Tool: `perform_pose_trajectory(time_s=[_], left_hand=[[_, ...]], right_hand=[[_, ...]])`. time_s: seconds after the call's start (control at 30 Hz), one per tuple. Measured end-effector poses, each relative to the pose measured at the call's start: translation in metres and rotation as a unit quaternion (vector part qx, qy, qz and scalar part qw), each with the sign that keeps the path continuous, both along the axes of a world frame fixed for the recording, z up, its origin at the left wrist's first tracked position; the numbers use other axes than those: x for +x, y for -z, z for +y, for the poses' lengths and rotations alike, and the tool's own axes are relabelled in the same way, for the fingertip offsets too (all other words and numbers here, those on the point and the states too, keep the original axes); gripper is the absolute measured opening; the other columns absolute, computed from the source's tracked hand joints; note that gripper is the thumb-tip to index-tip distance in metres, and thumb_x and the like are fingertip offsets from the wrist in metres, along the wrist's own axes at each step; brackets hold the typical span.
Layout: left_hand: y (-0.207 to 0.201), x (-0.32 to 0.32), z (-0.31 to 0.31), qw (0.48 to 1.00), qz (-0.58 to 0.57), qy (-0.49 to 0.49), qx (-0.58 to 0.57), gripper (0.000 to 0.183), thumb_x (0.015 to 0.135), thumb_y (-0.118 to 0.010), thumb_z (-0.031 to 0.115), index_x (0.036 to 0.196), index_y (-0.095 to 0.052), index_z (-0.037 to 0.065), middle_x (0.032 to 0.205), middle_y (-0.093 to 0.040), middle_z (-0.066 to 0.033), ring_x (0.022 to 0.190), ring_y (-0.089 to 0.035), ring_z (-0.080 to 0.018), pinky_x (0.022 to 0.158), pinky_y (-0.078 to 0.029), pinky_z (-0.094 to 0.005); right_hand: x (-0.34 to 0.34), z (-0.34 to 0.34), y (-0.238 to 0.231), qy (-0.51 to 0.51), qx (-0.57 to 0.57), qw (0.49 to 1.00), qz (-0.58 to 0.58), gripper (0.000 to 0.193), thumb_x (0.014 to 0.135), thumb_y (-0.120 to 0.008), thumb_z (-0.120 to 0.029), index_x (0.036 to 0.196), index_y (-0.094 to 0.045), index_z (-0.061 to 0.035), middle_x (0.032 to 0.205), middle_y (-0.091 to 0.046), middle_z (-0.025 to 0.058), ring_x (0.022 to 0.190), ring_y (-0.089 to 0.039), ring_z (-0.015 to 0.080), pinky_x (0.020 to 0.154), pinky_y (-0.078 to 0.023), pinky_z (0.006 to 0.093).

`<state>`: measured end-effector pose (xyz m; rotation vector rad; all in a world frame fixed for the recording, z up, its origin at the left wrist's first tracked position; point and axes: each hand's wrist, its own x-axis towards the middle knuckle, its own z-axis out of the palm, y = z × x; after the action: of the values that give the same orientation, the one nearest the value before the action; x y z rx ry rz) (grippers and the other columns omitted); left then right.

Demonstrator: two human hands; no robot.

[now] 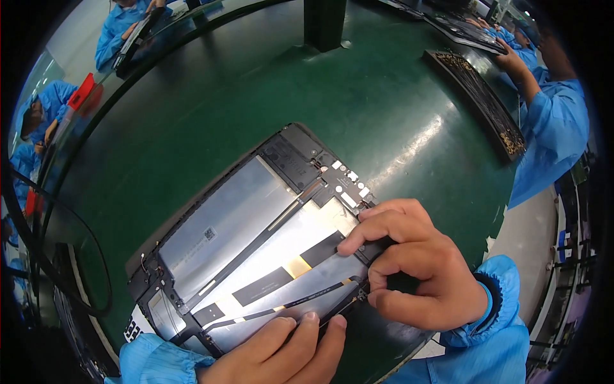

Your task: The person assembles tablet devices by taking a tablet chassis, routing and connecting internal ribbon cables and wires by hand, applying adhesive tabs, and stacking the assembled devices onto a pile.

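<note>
An opened tablet [281, 217] lies tilted on the table, its inside facing up. Silver battery cells [220, 217] fill most of it, with a small circuit board [344, 184] at the upper right end. A black flex cable [288, 306] runs along the near side. Three fingers of my left hand [281, 352] are stretched out, tips resting on the tablet's near edge; its thumb is hidden. At the right edge is my right hand [425, 272], two fingertips on the tablet beside a black strip [323, 248]. Its thumb and index finger close together near the flex cable's end; anything between them is hidden.
The green table [256, 96] curves around, with a black post [324, 25] at its far side. A long black tray [476, 105] of small parts stands at the right beside a co-worker's sleeve [556, 128]. Black cables [96, 269] hang at the left.
</note>
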<state>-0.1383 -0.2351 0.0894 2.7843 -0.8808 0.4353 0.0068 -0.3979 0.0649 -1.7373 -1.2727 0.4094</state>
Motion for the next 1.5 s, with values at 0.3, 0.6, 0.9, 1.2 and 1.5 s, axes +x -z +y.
perform_pose_trajectory(time_s=[0.3,0.6,0.9,1.2,1.5], left_hand=[[0.045,0.003,-0.037,0.953,-0.037,-0.144,-0.265,0.023,0.075,-0.049,0.008,0.092,-0.059,-0.005,0.113,-0.053,-0.0155,0.099,-0.052,-0.0276,0.082,-0.044,-0.0335],[0.051,0.003,-0.039,0.943,-0.087,-0.163,-0.278,0.022,0.078,-0.047,0.008,0.092,-0.059,-0.004,0.112,-0.053,-0.0152,0.099,-0.052,-0.0275,0.084,-0.044,-0.0336],[0.051,0.005,-0.036,0.952,-0.092,-0.153,-0.250,0.021,0.080,-0.047,0.008,0.092,-0.058,-0.005,0.112,-0.053,-0.0162,0.097,-0.053,-0.0285,0.084,-0.044,-0.0341],[0.019,0.006,-0.006,0.996,0.063,0.001,-0.062,0.027,0.070,-0.059,0.006,0.095,-0.055,-0.004,0.108,-0.052,-0.0201,0.087,-0.055,-0.0316,0.073,-0.047,-0.0379],[-0.028,-0.037,0.043,0.976,0.099,-0.130,-0.144,0.047,0.070,-0.061,0.005,0.115,-0.049,0.000,0.121,-0.047,-0.0203,0.112,-0.045,-0.0349,0.092,-0.038,-0.0410]], right_hand=[[0.003,-0.006,0.004,0.028,0.043,0.998,0.029,0.010,0.053,-0.066,-0.004,0.061,-0.060,-0.0023,0.094,-0.062,0.0173,0.101,-0.052,0.0317,0.091,-0.034,0.0407],[0.007,-0.007,-0.002,-0.017,0.030,0.999,-0.023,0.012,0.054,-0.068,-0.004,0.066,-0.064,-0.0038,0.097,-0.061,0.0157,0.098,-0.052,0.0318,0.086,-0.039,0.0380],[0.004,-0.004,0.001,-0.002,0.042,0.995,-0.092,0.014,0.052,-0.066,-0.003,0.065,-0.064,-0.0037,0.093,-0.062,0.0126,0.093,-0.052,0.0302,0.081,-0.042,0.0370],[-0.003,-0.001,0.002,0.003,0.074,0.990,-0.119,0.013,0.054,-0.062,0.003,0.063,-0.057,-0.0040,0.086,-0.058,0.0061,0.086,-0.052,0.0267,0.075,-0.041,0.0356],[-0.002,-0.019,0.006,0.122,0.138,0.983,-0.006,0.025,0.056,-0.065,0.002,0.081,-0.062,-0.0006,0.099,-0.057,0.0134,0.095,-0.053,0.0245,0.085,-0.039,0.0330]])
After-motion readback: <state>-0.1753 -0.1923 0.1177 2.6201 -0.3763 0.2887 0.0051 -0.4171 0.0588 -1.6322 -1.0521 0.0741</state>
